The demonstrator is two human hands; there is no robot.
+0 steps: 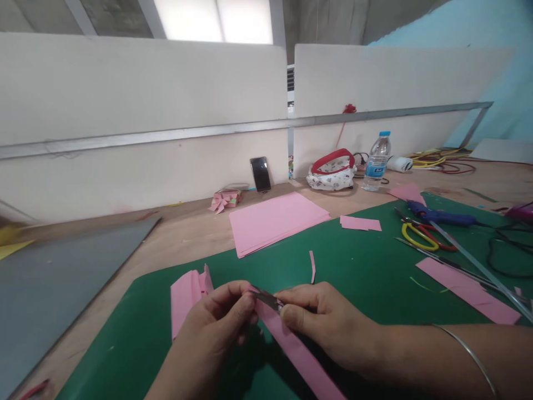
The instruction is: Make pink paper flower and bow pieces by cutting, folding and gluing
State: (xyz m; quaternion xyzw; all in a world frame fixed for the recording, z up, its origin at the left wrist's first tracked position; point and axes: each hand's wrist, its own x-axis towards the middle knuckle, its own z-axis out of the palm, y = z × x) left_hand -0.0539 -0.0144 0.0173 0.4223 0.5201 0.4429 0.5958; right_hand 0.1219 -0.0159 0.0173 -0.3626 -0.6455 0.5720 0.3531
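My left hand (225, 319) pinches the upper end of a long pink paper strip (293, 347) between thumb and fingers. The strip slants down to the right, out of the bottom of the view. In my right hand (322, 319) is a metal-bladed tool (267, 299); its handle is mostly hidden, so I cannot tell whether it is a knife or scissors. Its blade lies against the strip's end, close to my left fingertips. Folded pink paper (185, 300) sits behind my left hand. A small pink scrap (312, 266) lies beyond my right hand.
On the green cutting mat (158, 289) lie scissors (420, 236), a blue glue gun (441, 215) and pink paper pieces (466, 291). Behind are stacked pink sheets (278, 219), a phone (261, 174), a pouch (332, 175) and a water bottle (377, 162). A grey board (75, 289) lies left.
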